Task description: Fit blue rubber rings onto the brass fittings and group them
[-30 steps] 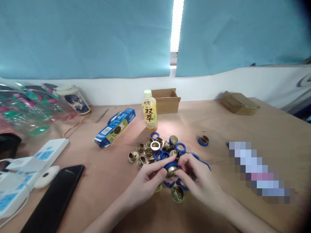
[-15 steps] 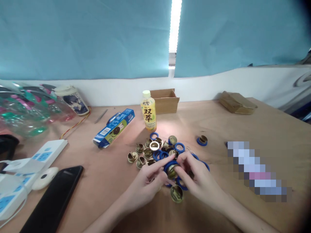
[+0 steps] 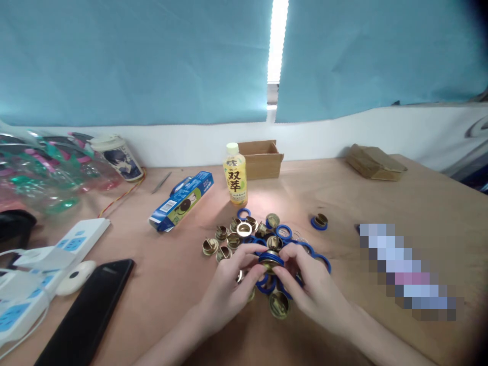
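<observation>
Pale wooden tabletop under blue cloth, one ringed piece between the fingertips

Left hand and right hand grip the same brass-coloured piece, each pinching one side with thumb and forefinger. A blue ring sits around it, with brass colour showing above and below; the finer detail is hidden by the fingers. The piece is held up over the near part of a loose heap, in front of the person.

Around and beneath the hands lie brass-coloured fittings and loose blue rings, some overlapping, along with one pale ring. One fitting lies on the near side, between the wrists. Well apart to the right, a ringed fitting rests by itself.

Just behind the heap a yellow drink bottle stands upright, and behind that an open cardboard box. A blue carton lies at an angle to the left. Farther left are a black phone, a white power strip, a printed cup and blurry clear bottles. On the right, a pixelated object cannot be made out; a brown paper package lies near the white wall
</observation>
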Tool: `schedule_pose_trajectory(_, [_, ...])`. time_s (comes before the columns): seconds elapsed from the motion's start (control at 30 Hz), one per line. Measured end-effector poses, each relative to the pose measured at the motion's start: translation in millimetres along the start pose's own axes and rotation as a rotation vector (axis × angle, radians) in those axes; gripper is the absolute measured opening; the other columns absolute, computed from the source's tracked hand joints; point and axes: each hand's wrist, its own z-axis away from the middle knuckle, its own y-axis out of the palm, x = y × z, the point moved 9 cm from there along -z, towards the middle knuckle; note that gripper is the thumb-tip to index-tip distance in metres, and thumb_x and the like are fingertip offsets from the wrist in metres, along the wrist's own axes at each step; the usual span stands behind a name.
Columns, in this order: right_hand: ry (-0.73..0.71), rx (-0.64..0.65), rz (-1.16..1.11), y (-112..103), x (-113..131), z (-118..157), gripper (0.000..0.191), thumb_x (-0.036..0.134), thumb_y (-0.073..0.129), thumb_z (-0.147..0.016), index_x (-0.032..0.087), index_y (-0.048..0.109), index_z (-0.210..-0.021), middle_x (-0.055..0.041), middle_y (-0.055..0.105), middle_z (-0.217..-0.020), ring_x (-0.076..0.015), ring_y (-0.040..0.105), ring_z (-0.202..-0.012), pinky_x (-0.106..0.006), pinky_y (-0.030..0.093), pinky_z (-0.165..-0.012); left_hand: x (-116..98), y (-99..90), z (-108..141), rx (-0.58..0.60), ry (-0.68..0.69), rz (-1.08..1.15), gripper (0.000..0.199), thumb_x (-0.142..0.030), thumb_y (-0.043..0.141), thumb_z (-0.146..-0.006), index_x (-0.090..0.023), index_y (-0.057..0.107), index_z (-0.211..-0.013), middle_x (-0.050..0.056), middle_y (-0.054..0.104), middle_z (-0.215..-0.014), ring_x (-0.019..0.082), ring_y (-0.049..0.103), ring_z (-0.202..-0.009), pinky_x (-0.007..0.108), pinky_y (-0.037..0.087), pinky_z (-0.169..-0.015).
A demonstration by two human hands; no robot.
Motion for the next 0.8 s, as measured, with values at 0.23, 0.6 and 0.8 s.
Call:
schedule_pose_trajectory(0.23, [-0.158,-0.061,0.101,-4.1,10.3,1.2,0.005,0.02,0.05,-0.098,0.023,0.045,-0.097,0.0,0.059,-0.084,-0.015,0.058,-0.068,-0.025,0.042,-0.059,-2.6,-10.6,0.2,-0.121,0.089,-0.059,0.017,-0.014,0.061,-0.09,-0.024,0.059,-0.105,0.001,0.067,-0.096,0.015,0.068,-0.084,0.025,0.057,-0.076])
schedule_pose_trajectory(0.6, [-0.157,-0.077,0.169,-6.4,11.5,0.3,0.003,0.024,0.047,-0.1,0.023,0.047,-0.098,-0.0022,0.063,-0.087,-0.0162,0.061,-0.068,-0.027,0.044,-0.059,-15.1,-12.4,-0.3,-0.112,0.132,-0.197,0.015,-0.009,0.06,-0.086,-0.021,0.056,-0.094,0.001,0.065,-0.085,0.015,0.064,-0.073,0.024,0.054,-0.067])
schedule_pose_trajectory(0.8, [-0.1,-0.048,0.154,-3.2,7.7,0.7,0.003,0.025,0.046,-0.1,0.023,0.048,-0.099,0.002,0.06,-0.072,-0.0148,0.059,-0.057,-0.026,0.041,-0.053,-12.5,-8.8,-0.8,-0.074,0.093,-0.205,0.01,-0.013,0.059,-0.088,-0.02,0.055,-0.093,0.0,0.064,-0.081,0.014,0.064,-0.07,0.023,0.052,-0.064])
